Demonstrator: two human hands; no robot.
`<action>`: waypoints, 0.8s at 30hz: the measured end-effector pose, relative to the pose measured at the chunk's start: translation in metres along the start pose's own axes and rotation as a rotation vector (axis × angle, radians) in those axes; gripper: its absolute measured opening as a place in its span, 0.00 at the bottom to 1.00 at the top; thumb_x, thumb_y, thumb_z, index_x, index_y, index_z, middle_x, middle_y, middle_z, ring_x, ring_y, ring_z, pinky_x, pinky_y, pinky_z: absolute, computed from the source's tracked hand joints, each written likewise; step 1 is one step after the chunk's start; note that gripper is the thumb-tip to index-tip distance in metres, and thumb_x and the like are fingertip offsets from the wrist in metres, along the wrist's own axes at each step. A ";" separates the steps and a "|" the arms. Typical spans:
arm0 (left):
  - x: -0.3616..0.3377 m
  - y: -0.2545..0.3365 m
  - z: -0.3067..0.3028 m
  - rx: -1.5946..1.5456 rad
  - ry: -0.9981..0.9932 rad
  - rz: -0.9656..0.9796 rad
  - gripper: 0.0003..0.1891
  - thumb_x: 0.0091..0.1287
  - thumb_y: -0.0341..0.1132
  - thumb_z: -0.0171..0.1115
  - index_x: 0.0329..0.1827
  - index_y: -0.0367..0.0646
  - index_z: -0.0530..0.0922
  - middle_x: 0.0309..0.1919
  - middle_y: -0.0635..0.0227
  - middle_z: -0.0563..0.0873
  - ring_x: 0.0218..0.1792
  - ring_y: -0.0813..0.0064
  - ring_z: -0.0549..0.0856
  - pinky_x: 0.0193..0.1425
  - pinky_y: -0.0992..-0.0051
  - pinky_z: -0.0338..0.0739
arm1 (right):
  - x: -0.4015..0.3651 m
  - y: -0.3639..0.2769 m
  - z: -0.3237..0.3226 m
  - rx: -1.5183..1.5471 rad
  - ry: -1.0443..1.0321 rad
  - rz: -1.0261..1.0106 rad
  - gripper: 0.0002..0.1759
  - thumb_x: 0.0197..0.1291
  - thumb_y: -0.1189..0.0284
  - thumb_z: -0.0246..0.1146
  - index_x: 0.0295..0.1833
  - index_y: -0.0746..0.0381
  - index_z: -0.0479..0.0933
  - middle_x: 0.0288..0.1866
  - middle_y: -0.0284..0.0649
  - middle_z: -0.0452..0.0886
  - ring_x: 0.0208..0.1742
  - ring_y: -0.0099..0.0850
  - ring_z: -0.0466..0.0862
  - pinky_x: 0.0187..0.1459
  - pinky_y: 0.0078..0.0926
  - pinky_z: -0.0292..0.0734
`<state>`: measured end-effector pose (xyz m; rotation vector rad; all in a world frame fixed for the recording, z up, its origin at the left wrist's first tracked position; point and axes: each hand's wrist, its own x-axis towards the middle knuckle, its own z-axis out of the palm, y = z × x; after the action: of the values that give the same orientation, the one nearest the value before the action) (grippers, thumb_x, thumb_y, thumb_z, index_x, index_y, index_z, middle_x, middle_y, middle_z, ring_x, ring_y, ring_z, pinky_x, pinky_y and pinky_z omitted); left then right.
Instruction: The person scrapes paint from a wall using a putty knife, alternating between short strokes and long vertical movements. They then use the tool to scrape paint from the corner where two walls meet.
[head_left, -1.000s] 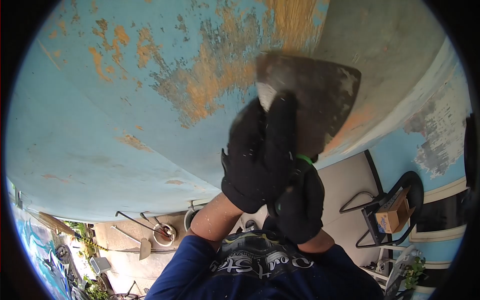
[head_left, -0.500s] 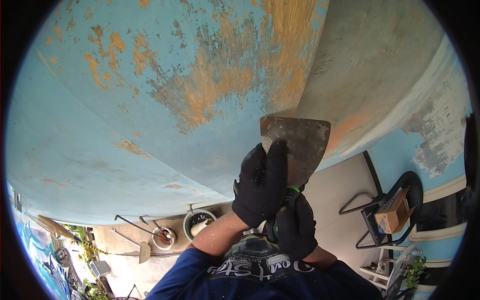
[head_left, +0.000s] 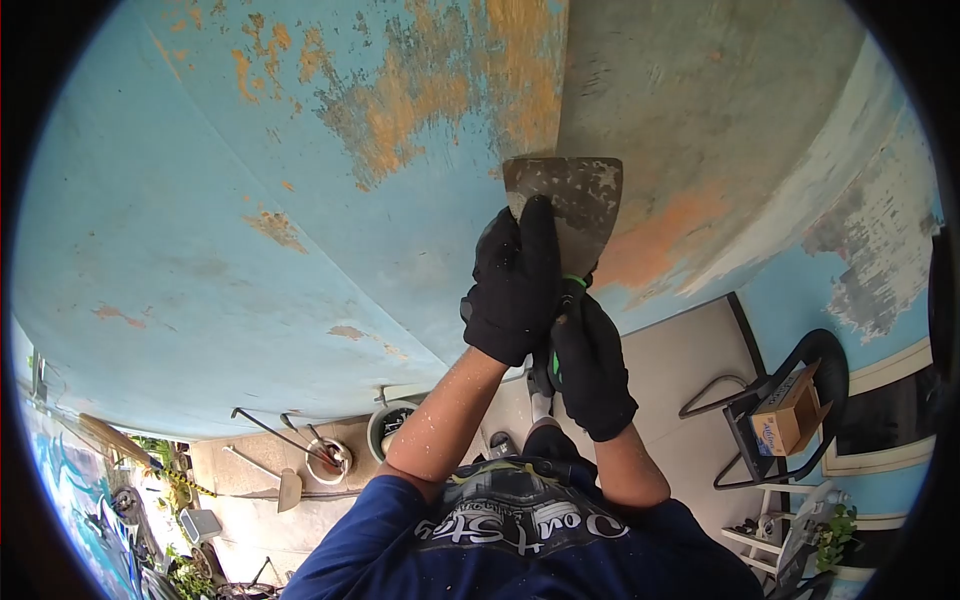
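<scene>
A wide-bladed scraper (head_left: 585,215) is held up against the wall, its straight edge at the corner between the blue face and the grey-brown one. My right hand (head_left: 592,360), in a black glove, is closed around its dark handle, which has green trim. Higher up, my left hand (head_left: 515,285), also black-gloved, holds the scraper at the blade's left side, with a finger pressed along the metal. Above the blade, the blue painted wall (head_left: 330,240) has worn patches (head_left: 430,100) of orange and grey.
Below left stand a bucket (head_left: 328,465) with tools, a grey-green tub (head_left: 376,430) and a long-handled tool with a flat blade (head_left: 289,490). At right a black chair (head_left: 740,440) bears an open cardboard box (head_left: 788,415), near a white rack (head_left: 760,535) and a plant (head_left: 832,540).
Both hands and the scraper have moved upward and slightly left in view, arms stretching out further. The wall's worn patches have shifted up in the picture. Both hands keep hold.
</scene>
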<state>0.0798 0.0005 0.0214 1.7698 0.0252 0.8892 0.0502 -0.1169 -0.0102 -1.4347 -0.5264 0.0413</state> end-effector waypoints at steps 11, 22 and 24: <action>0.005 0.007 0.001 -0.029 0.062 -0.079 0.19 0.76 0.44 0.53 0.34 0.36 0.78 0.24 0.65 0.79 0.28 0.74 0.75 0.36 0.70 0.70 | 0.003 0.002 -0.009 -0.315 -0.129 0.024 0.19 0.63 0.75 0.63 0.58 0.68 0.73 0.51 0.53 0.79 0.47 0.42 0.82 0.46 0.34 0.81; 0.007 -0.001 0.002 -0.080 0.036 -0.052 0.10 0.75 0.34 0.53 0.41 0.35 0.79 0.28 0.62 0.79 0.29 0.70 0.78 0.34 0.69 0.72 | -0.006 0.015 -0.010 -1.133 0.046 -0.726 0.25 0.58 0.77 0.66 0.61 0.70 0.72 0.60 0.63 0.73 0.57 0.53 0.78 0.56 0.42 0.77; 0.017 -0.003 0.000 -0.126 0.086 -0.071 0.12 0.75 0.37 0.55 0.39 0.38 0.79 0.26 0.68 0.78 0.29 0.79 0.75 0.35 0.73 0.71 | 0.009 0.012 -0.004 -1.083 0.067 -0.740 0.24 0.60 0.76 0.66 0.61 0.71 0.71 0.59 0.62 0.74 0.55 0.53 0.79 0.55 0.42 0.77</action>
<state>0.0933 0.0093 0.0279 1.6033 0.0857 0.8957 0.0629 -0.1159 -0.0194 -2.1588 -1.0815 -1.0126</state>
